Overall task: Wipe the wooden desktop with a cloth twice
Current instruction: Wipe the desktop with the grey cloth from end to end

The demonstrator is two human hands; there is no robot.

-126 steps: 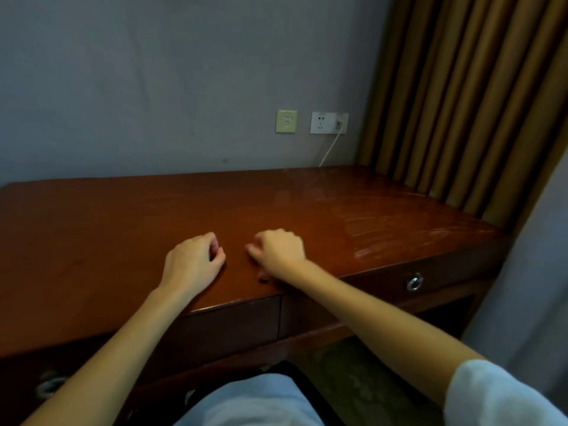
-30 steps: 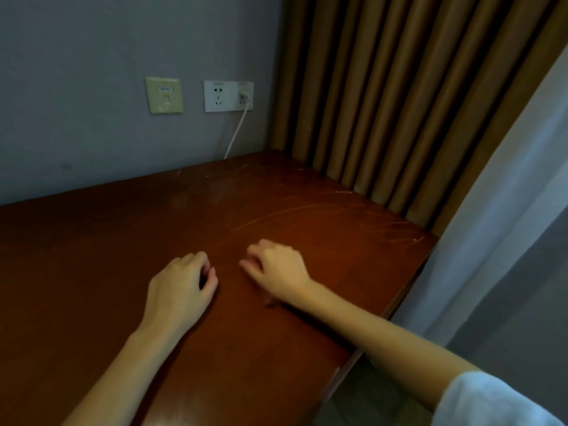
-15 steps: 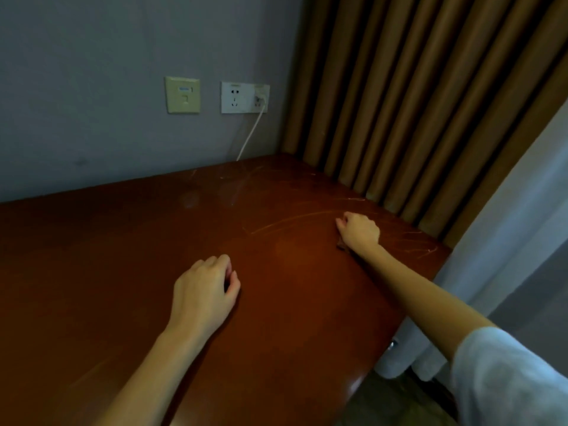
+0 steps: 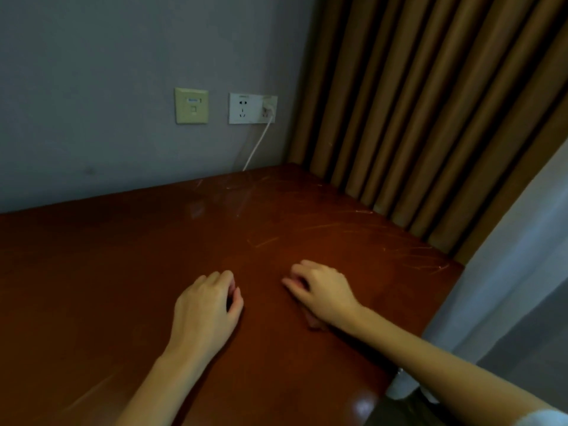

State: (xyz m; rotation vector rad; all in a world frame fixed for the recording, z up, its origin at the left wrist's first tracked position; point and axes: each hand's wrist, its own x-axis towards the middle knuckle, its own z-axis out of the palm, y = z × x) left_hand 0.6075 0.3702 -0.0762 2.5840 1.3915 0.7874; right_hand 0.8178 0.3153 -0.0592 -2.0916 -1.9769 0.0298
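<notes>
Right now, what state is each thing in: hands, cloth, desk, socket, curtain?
Desk: glossy, scratched at the far right.
Left hand: resting on the desk, fingers loosely curled, empty.
Right hand: fingers curled over the cloth, holding it down.
Cloth: mostly hidden beneath the right hand.
Socket: one white cable plugged in.
Curtain: hanging closed in folds.

Glossy varnished wood on desktop (image 4: 123,272), finely scratched. Matt cloth in curtain (image 4: 430,103). Smooth plastic on socket plate (image 4: 246,108). Matt wall (image 4: 107,72).
</notes>
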